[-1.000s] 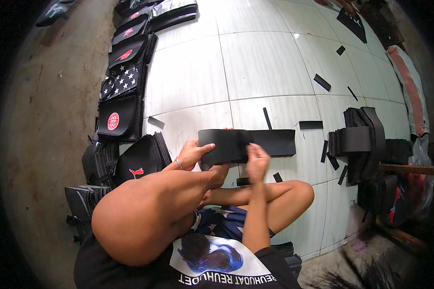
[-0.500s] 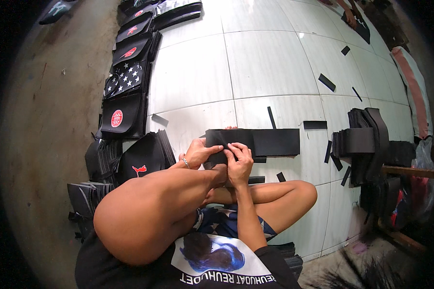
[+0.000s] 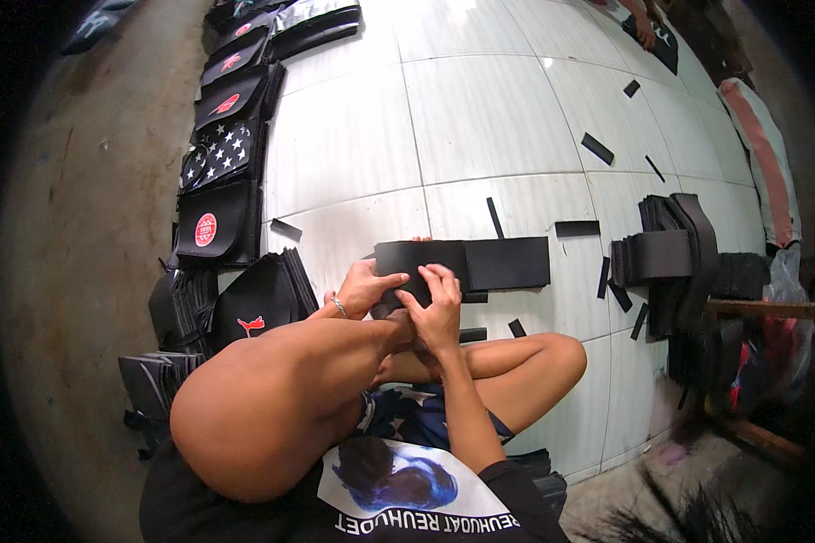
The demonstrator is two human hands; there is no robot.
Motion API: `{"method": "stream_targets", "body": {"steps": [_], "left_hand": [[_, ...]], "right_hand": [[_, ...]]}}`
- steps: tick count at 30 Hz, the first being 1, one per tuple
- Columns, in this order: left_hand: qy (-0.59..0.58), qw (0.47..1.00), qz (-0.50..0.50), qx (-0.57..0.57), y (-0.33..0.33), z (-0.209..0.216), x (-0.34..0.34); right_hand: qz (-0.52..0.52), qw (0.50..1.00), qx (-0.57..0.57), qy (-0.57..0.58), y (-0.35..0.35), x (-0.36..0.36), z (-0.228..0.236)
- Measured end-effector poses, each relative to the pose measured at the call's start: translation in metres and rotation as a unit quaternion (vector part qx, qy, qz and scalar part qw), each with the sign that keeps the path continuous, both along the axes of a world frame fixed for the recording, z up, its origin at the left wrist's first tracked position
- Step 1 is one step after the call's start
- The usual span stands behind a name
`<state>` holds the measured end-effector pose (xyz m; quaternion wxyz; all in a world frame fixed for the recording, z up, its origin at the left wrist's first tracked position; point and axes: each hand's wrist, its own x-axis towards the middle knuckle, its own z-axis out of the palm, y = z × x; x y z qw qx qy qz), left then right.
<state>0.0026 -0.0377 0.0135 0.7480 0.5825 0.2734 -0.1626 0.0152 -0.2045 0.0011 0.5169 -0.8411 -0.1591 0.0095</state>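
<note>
A flat black sheet lies over my raised foot, whose toes show past its far edge. To its right extends a black panel; whether the two are one folded piece, I cannot tell. My left hand grips the sheet's left end, thumb on top and the other fingers hidden beneath. On the sheet's near right part rests my right hand, thumb and fingers apart, fingertips slightly blurred. Dark pieces stick out under the panel's near edge.
Black flaps, some with red or star prints, stand in a row at the left. Black offcuts lie scattered on the white tiles. Bundled black strips are at the right, near a wooden bar. Another person's hand shows at far right.
My right hand's fingers have spread from a closer pinch, with the thumb now lower left. My left hand keeps its grip. The whole view has shifted slightly.
</note>
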Motion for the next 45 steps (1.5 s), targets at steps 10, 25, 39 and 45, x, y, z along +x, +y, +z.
{"method": "stream_targets", "body": {"steps": [10,25,39,45], "left_hand": [[0.004,0.999,0.010,0.048,0.000,0.013,0.001],[-0.010,0.999,0.030,0.035,0.002,0.019,-0.004],[0.014,0.993,0.025,0.118,0.007,0.020,-0.005],[0.019,0.999,0.008,0.049,-0.011,0.022,0.006]], "right_hand": [[0.000,0.997,0.068,0.034,0.003,0.008,-0.001],[-0.279,0.935,0.215,0.049,-0.026,0.034,0.001],[-0.467,0.860,0.195,0.063,-0.048,0.042,-0.034],[-0.061,0.997,0.013,-0.037,-0.017,0.015,0.002]]}}
